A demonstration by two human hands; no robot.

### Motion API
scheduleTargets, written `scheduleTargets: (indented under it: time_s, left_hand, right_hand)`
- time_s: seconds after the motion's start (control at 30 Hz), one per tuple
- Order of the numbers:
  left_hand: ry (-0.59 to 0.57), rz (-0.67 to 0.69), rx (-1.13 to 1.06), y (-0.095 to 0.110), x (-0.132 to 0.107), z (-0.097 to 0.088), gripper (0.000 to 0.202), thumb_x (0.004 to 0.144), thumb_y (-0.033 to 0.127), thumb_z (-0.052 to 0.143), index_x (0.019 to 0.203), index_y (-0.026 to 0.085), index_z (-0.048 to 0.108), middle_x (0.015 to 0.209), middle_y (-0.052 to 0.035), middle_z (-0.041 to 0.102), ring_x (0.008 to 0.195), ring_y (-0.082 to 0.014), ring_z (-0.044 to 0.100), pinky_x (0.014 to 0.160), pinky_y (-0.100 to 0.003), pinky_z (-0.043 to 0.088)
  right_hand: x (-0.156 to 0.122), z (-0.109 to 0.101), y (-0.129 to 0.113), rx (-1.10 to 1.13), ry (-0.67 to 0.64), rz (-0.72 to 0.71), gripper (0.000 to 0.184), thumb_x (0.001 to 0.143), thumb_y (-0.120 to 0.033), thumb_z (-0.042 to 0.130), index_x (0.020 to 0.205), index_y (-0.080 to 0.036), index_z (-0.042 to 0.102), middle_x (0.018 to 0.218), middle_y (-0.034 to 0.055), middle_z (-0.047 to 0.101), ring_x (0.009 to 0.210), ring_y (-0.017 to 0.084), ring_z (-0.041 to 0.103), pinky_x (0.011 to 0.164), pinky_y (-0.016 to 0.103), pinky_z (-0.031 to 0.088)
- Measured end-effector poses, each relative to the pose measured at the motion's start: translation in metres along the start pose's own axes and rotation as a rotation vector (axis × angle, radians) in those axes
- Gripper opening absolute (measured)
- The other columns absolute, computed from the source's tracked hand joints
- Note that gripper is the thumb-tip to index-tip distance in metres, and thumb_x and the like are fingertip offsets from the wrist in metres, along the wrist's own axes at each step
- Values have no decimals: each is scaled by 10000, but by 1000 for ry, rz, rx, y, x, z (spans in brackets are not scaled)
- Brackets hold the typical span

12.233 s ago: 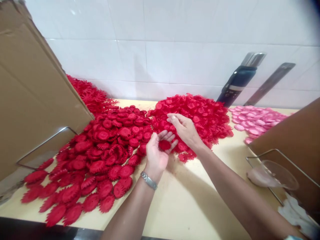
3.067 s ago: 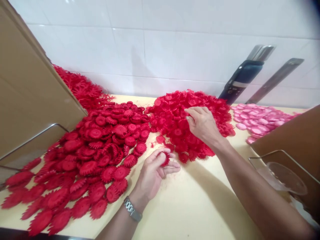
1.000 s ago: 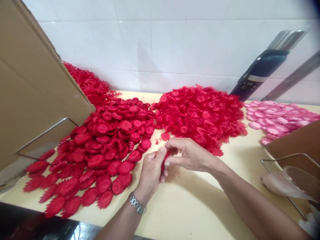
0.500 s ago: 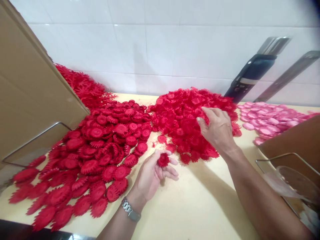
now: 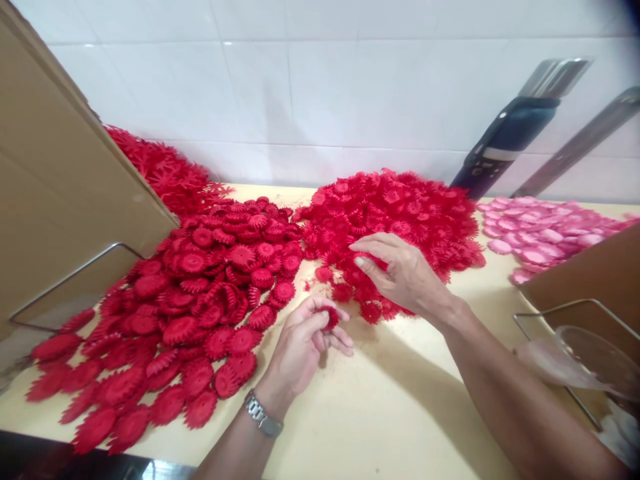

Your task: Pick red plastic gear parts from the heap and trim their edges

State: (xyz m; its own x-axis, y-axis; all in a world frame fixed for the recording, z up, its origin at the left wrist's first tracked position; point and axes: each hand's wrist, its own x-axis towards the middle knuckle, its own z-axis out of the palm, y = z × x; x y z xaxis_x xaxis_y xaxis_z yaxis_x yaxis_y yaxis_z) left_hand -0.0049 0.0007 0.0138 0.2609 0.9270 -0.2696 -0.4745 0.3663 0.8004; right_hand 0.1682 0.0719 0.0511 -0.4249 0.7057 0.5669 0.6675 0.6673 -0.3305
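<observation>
Thumb and fingers of your left hand pinch a dark-red, tooth-edged round piece above the cream tabletop. Your right hand sits half-curled at the heap of bright-red, notched, thin discs; cannot tell whether red between thumb and forefinger is grasped or background. Judged step: picking from the heap. Next move calls for a steady left pinch and one disc cleanly separated.

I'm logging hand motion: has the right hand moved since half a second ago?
Yes. Judged against the pink pile, the right hand has moved leftward, farther from that pile and nearer the left hand.
</observation>
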Motion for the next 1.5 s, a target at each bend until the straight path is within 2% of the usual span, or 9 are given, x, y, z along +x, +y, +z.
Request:
scheduleTargets:
  time_s: [0.13, 0.23, 0.43, 0.67, 0.83, 1.0, 1.2, 1.27, 1.5]
  left_hand:
    - [-4, -17, -36, -1, 1, -1, 205, 832, 279, 461, 922, 104, 517, 770, -85, 633, 533, -156, 621, 492, -265, 504]
    - [-17, -27, -60, -1, 3, -2, 243, 788, 240, 512, 995, 113, 506, 759, -76, 643, 541, -162, 628, 484, -262, 506]
    - [87, -26, 58, -5, 4, 0, 119, 725, 209, 562, 792, 119, 522, 594, -10, 603, 383, -100, 539, 356, -200, 444]
    - [135, -14, 139, -10, 4, 1, 211, 694, 317, 601, 657, 146, 483, 483, 29, 560, 280, -83, 461, 258, -175, 355]
    - [131, 10, 175, -9, 3, -2, 311, 688, 430, 622, 649, 164, 465, 440, 55, 522, 251, -72, 427, 238, -152, 288]
    - [222, 79, 239, -11, 3, -5, 421, 673, 533, 615, 576, 165, 437, 390, 75, 433, 260, -34, 344, 251, -134, 252]
    - [199, 47, 215, -13, 3, -2, 465, 704, 615, 529, 610, 165, 454, 396, 51, 468, 263, -47, 365, 257, -143, 252]
    - [141, 54, 201, -12, 3, 0, 446, 727, 597, 515, 647, 160, 471, 438, 37, 515, 270, -56, 409, 261, -146, 280]
    - [33, -4, 190, -9, 3, 4, 324, 726, 433, 591, 630, 145, 478, 503, 16, 568, 308, -88, 495, 282, -174, 382]
  right_hand:
    - [1, -1, -3, 17, -14, -12, 187, 828, -165, 507, 946, -160, 652, 951, 87, 666, 873, 193, 612, 785, 337, 508]
    - [1, -1, -5, 25, -42, -12, 184, 826, -158, 508, 938, -153, 654, 936, 88, 668, 854, 191, 614, 764, 329, 513]
    - [1, -1, -7, 27, -73, -37, 179, 838, -162, 498, 921, -147, 656, 917, 88, 666, 825, 180, 612, 740, 301, 507]
    - [1, -1, -16, 77, -145, -34, 179, 853, -169, 475, 876, -141, 651, 854, 77, 652, 782, 161, 587, 715, 273, 468]
    - [0, 1, -32, 335, -299, 50, 206, 844, -195, 496, 671, -141, 594, 621, 3, 553, 573, 92, 498, 545, 204, 388]
    - [-3, 12, -43, 635, -452, 192, 123, 743, -240, 639, 723, -156, 551, 652, -33, 534, 574, 73, 479, 505, 176, 368]
    - [-2, 11, -41, 813, -534, 239, 36, 799, -145, 532, 777, -171, 520, 632, -40, 558, 561, 75, 523, 508, 175, 408]
    - [-2, 10, -38, 712, -500, 196, 83, 809, -114, 491, 763, -172, 528, 611, -41, 553, 543, 75, 520, 496, 174, 401]
    - [-1, 11, -18, 87, -37, -32, 190, 802, -53, 411, 732, -165, 548, 680, 34, 587, 613, 129, 517, 569, 243, 416]
